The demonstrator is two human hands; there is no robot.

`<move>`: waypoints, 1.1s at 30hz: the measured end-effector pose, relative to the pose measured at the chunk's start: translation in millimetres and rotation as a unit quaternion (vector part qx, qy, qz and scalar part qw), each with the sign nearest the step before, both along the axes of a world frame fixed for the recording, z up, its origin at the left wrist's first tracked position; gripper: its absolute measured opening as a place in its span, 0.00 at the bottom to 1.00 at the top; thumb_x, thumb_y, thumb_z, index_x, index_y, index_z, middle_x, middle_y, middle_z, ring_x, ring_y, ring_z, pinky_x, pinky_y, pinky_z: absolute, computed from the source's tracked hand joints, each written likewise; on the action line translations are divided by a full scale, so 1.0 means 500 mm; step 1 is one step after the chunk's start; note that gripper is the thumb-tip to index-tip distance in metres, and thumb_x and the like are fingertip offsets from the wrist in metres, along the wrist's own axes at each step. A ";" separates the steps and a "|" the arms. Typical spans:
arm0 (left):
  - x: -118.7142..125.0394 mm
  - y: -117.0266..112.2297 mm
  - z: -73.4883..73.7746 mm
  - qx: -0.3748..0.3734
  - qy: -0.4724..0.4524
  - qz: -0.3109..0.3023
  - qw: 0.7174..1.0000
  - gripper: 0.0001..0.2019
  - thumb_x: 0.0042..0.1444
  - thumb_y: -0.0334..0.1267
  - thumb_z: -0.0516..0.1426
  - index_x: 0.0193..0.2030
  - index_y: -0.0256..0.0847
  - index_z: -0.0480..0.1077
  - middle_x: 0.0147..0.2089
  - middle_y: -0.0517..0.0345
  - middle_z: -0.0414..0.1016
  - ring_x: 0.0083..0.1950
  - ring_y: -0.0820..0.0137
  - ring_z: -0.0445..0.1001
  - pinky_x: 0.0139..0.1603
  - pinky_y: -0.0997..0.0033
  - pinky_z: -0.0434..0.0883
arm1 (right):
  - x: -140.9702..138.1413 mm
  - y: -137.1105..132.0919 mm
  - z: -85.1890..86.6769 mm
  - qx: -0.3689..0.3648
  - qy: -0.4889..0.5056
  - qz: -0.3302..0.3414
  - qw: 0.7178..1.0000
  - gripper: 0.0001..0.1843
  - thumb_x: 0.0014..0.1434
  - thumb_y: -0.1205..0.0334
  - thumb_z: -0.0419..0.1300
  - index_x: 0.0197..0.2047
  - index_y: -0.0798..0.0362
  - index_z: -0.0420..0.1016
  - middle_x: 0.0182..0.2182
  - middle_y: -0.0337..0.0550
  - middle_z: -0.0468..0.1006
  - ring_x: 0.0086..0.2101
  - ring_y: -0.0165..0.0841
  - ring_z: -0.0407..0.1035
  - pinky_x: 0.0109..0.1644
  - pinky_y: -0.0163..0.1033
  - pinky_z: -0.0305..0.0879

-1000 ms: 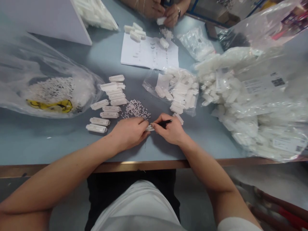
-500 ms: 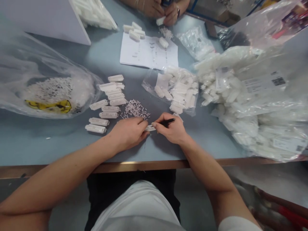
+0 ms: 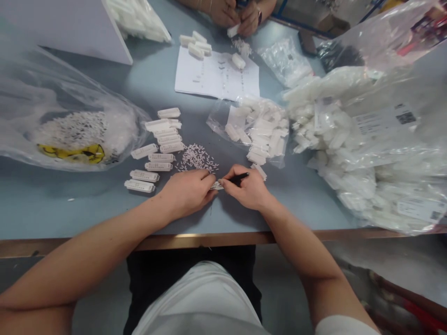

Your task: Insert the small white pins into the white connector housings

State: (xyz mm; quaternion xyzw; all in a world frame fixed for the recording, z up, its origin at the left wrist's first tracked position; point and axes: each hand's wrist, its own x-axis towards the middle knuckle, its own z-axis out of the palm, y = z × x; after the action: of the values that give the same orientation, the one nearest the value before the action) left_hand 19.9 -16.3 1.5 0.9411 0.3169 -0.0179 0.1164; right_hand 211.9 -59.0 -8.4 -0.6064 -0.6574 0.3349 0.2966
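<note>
My left hand (image 3: 191,191) is closed on a white plastic housing with a row of small holes (image 3: 217,185), just above the table. In my right hand (image 3: 247,188) is a slim black pen-like tool (image 3: 240,177); its tip is hidden by my fingers, which meet the right end of the housing. Right behind my left hand lies a loose heap of tiny white pins (image 3: 197,157). To the left, several similar white housings (image 3: 159,157) lie in a rough column.
An opened clear bag of white housings (image 3: 263,125) lies behind my right hand. Large filled bags (image 3: 359,139) crowd the right side. At left is a bag of small parts (image 3: 75,130). Across the table, another person's hands (image 3: 240,18) work near a printed sheet (image 3: 209,83).
My right hand has shifted slightly, and the black tool's rear end has moved a little to the left. My left hand keeps its grip on the housing.
</note>
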 end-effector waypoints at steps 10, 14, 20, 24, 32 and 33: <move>-0.004 -0.002 -0.007 0.005 -0.019 -0.002 1.000 0.13 0.63 0.45 0.52 0.40 0.38 0.71 0.37 0.53 0.73 0.38 0.64 0.75 0.32 0.68 0.67 | 0.006 0.000 0.012 -0.015 0.042 -0.005 0.999 0.10 0.56 0.55 0.63 0.29 0.52 0.74 0.23 0.36 0.75 0.24 0.27 0.66 0.30 0.33 0.60; -0.002 -0.001 -0.008 0.003 -0.015 -0.001 1.000 0.13 0.64 0.45 0.51 0.40 0.38 0.70 0.37 0.53 0.73 0.38 0.63 0.75 0.31 0.68 0.66 | 0.008 -0.003 0.018 -0.003 0.060 -0.013 0.998 0.10 0.55 0.54 0.64 0.29 0.52 0.76 0.23 0.36 0.75 0.25 0.27 0.65 0.29 0.33 0.60; -0.003 -0.002 -0.010 0.010 -0.015 0.001 1.000 0.13 0.63 0.46 0.52 0.40 0.38 0.70 0.36 0.54 0.73 0.38 0.63 0.75 0.29 0.68 0.64 | 0.003 -0.003 0.008 0.003 0.053 -0.002 0.999 0.09 0.55 0.56 0.64 0.30 0.53 0.76 0.23 0.36 0.74 0.24 0.25 0.63 0.27 0.32 0.58; -0.004 -0.002 -0.012 0.007 -0.016 -0.001 1.000 0.13 0.63 0.46 0.52 0.40 0.38 0.70 0.36 0.54 0.73 0.38 0.64 0.75 0.29 0.68 0.65 | 0.000 -0.003 0.006 0.001 0.059 0.001 0.998 0.10 0.55 0.55 0.64 0.30 0.53 0.77 0.23 0.36 0.75 0.24 0.25 0.63 0.27 0.32 0.58; -0.001 0.000 -0.007 0.002 -0.011 -0.001 1.000 0.13 0.64 0.45 0.52 0.40 0.38 0.71 0.37 0.53 0.73 0.38 0.64 0.75 0.30 0.68 0.66 | -0.001 -0.006 0.003 0.000 0.062 0.009 0.998 0.09 0.56 0.56 0.64 0.30 0.53 0.76 0.22 0.36 0.74 0.23 0.25 0.63 0.26 0.32 0.58; -0.001 0.001 -0.007 0.001 -0.011 -0.001 1.000 0.13 0.63 0.45 0.52 0.40 0.38 0.71 0.37 0.53 0.73 0.38 0.64 0.75 0.30 0.68 0.66 | -0.001 -0.007 0.002 -0.001 0.060 0.010 0.998 0.09 0.56 0.56 0.64 0.30 0.53 0.76 0.23 0.36 0.74 0.24 0.25 0.63 0.27 0.32 0.58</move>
State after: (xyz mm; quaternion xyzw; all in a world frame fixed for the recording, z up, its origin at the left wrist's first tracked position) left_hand 19.2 -16.0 -2.1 0.9419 0.3144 -0.0074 0.1184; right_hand 211.5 -62.3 -7.6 -0.5786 -0.6441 0.3745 0.3319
